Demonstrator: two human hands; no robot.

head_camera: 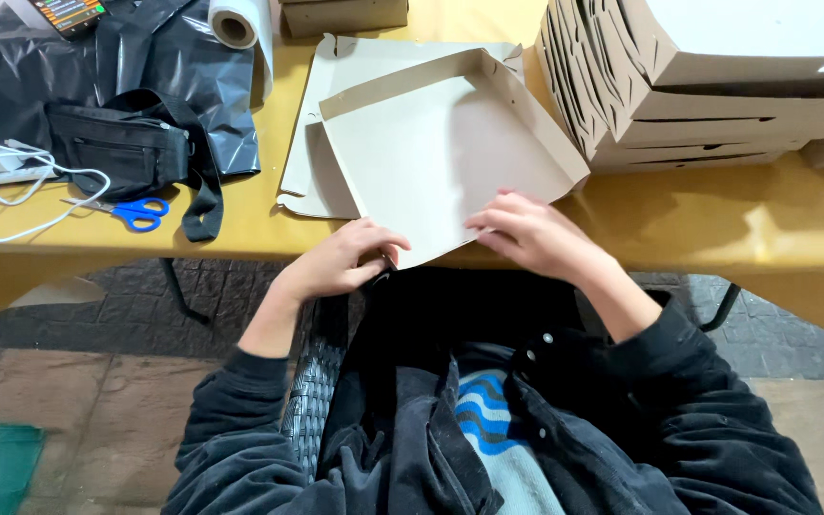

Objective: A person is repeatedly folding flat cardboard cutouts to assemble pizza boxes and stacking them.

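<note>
While a yellow desk (717,224) carries a tall stack of folded cardboard boxes (708,86) at its far right, a person seated at its near edge works a flat, half-folded cardboard box blank (441,153) lying at the centre on top of another blank. The left hand (340,262) pinches the blank's near corner between its fingers, and the right hand (531,234) presses down on the near edge, fingers bent. Farther left lie a black pouch (121,143) and blue-handled scissors (131,212).

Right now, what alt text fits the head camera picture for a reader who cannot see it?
Two bare hands, left hand and right hand, press the near edge of a flat cardboard box on a yellow table. Folded boxes are stacked at right; blue scissors lie at left.
</note>
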